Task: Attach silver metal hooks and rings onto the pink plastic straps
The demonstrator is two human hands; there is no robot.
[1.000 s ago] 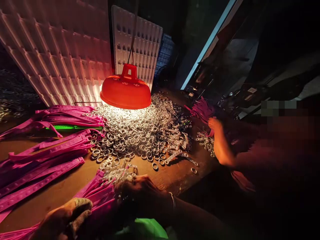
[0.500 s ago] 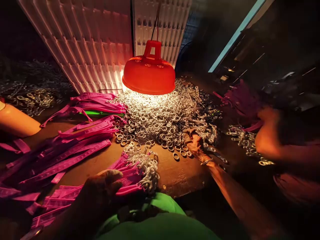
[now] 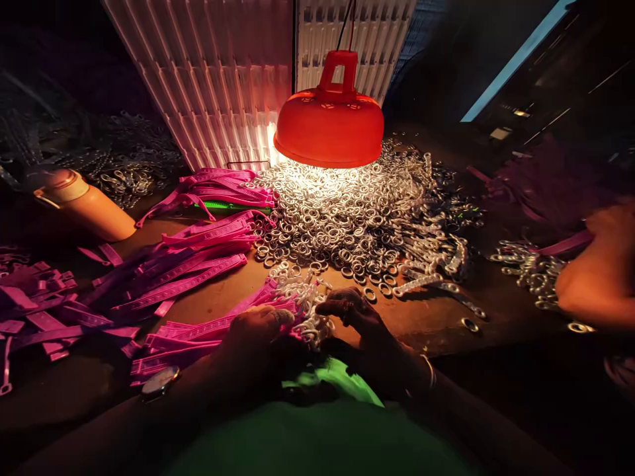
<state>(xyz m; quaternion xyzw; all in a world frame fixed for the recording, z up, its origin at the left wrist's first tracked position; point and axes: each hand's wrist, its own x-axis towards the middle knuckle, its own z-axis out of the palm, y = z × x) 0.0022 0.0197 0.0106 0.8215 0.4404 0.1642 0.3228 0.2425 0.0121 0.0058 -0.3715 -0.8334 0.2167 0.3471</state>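
Note:
My left hand (image 3: pixel 260 327), with a watch on its wrist, is closed on a bundle of pink straps (image 3: pixel 198 330) near the table's front edge. Pale rings (image 3: pixel 308 307) cluster at the right end of that bundle. My right hand (image 3: pixel 354 314) is beside these rings, its fingers bent together in shadow; whatever is between them is too dark to make out. Beyond both hands a large heap of rings (image 3: pixel 327 231) spreads over the table under the lamp. Further pink straps (image 3: pixel 203 274) lie in rows left of the heap.
A red hanging lamp (image 3: pixel 330 129) is low over the heap. An orange bottle (image 3: pixel 102 211) leans at the left, near more pink pieces (image 3: pixel 44 304). At the right, another person's arm (image 3: pixel 600 277) is near a smaller ring pile (image 3: pixel 530 268). Ribbed panels (image 3: pixel 223 79) stand behind.
My right hand has left the edge of the ring heap and come back to the rings on the strap bundle. My left hand stays on the straps. The whole view has shifted.

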